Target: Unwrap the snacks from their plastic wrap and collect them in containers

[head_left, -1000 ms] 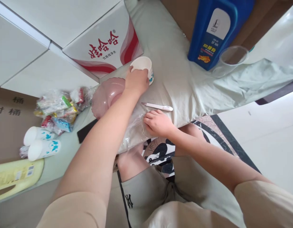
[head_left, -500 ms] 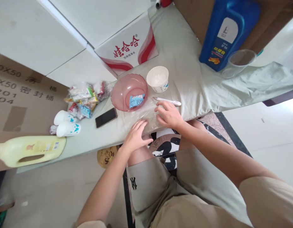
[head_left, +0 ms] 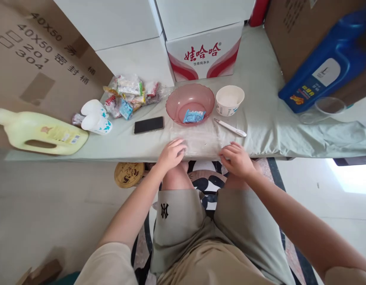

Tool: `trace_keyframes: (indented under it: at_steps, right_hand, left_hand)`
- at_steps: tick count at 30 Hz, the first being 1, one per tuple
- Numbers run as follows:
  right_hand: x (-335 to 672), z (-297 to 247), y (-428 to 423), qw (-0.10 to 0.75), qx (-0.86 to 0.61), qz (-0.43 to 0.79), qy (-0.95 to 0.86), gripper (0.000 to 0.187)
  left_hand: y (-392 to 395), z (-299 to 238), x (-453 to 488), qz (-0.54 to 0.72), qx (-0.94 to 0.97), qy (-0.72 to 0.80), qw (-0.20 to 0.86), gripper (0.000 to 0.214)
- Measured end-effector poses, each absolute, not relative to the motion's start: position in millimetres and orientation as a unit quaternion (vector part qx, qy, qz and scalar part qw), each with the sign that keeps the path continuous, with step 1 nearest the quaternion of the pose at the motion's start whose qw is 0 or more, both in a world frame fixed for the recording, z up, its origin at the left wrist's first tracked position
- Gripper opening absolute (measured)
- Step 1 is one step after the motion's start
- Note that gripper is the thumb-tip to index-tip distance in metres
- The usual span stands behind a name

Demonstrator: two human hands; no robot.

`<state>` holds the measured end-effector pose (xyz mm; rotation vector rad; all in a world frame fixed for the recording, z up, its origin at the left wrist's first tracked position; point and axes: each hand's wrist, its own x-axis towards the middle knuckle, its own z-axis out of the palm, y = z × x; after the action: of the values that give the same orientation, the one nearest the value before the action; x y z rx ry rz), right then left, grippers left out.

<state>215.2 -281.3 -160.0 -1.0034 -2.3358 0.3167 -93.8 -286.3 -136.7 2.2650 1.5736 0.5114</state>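
Between the left fingers point(head_left: 177, 147) and right fingers point(head_left: 229, 150), both loosely curled, pinched or not I cannot tell, lies clear plastic point(head_left: 202, 141) that light, even pressure at each side should keep flat.

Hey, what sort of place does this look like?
Probably a room in someone's home: there's a cloth-covered table with a pink glass-like bowl and a smartphone on it.
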Motion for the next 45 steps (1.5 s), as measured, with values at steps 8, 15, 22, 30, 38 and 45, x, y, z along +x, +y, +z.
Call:
trace_keyframes:
  at_steps: [8,15,22,30,38,45]
  right_hand:
    - [243.8,-131.0,-269.1,0.202,-0.421,0.31,-0.828,0.018]
    - [234.1,-129.2,-259.9,0.246,-0.426,0.192,-0.849,0.022]
    - [232.7,-120.8,-270.4,0.192,-0.463,0.295,-0.814,0.021]
    - [241.2,-133.4,-276.4,0.267,-0.506,0.321,-0.755,0.022]
    - [230.4,-134.4,-271.9,0.453,-0.514,0.426,-0.591,0.023]
    - [213.0,-139.7,-258.7,0.457,-0.538,0.447,-0.549,0.03]
  left_hand:
    - [-284.8,-117.3,-107.2,0.219,0.738,0.587,0.25,0.02]
    - [-286.1,-117.0,-105.2,0.255,0.737,0.582,0.232,0.019]
    - [-290.1,-108.1,-103.3,0.277,0.702,0.58,0.305,0.023]
    - [-287.7,-111.3,-99.0,0.364,0.562,0.646,0.366,0.021]
    - [-281.0,-125.8,-96.8,0.409,0.475,0.622,0.469,0.023]
    - [-278.4,-127.4,-83.0,0.403,0.414,0.671,0.464,0.02]
